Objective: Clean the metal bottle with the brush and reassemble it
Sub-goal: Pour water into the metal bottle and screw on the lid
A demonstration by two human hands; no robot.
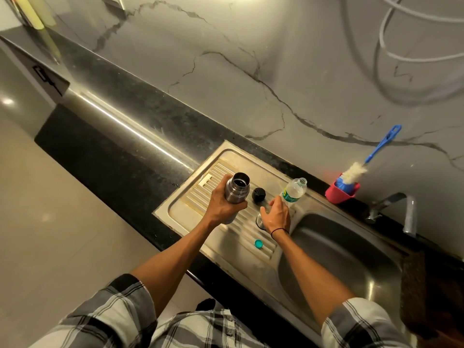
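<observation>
Landmark for all entries: drainboard point(200, 222).

1. Metal bottle point(236, 192): open-mouthed, upright w/ slight tilt, over the drainboard's far-left ribs. Left hand point(224, 208) wrapped round its lower body, firm grasp. No brushing visible yet.
2. Black cap point(258, 195): on the drainboard, just right of the bottle, apart from it.
3. Plastic water bottle point(293, 190): uncapped, at the drainboard's far-right edge, near the basin point(339, 254). Right hand point(277, 217) just beside its base, fingers spread and loose; cannot tell if it touches; grasps nothing clearly.
4. Steel cup point(261, 221), probably the bottle's outer lid: mostly hidden under the right hand, mid-drainboard.
5. Teal cap point(258, 243): near-right part of the drainboard, toward the person.
6. Brush point(364, 162): blue handle, white bristles, standing in a red holder point(341, 193) well right of the drainboard, behind the basin by the tap point(399, 209).

Risks (judgement):
- Plastic bottle is light, open, at the basin lip; a knock from the right hand likely tips it in, spilling.
- Black cap is round; an elbow sweep could roll it off the ribs.
- Reaching for the brush crosses the plastic bottle; go over or round.
- The right hand looks wet, so grip may slip.

Room: counter left of the drainboard is free; the front edge drops to the floor. The wall closes the far side.
</observation>
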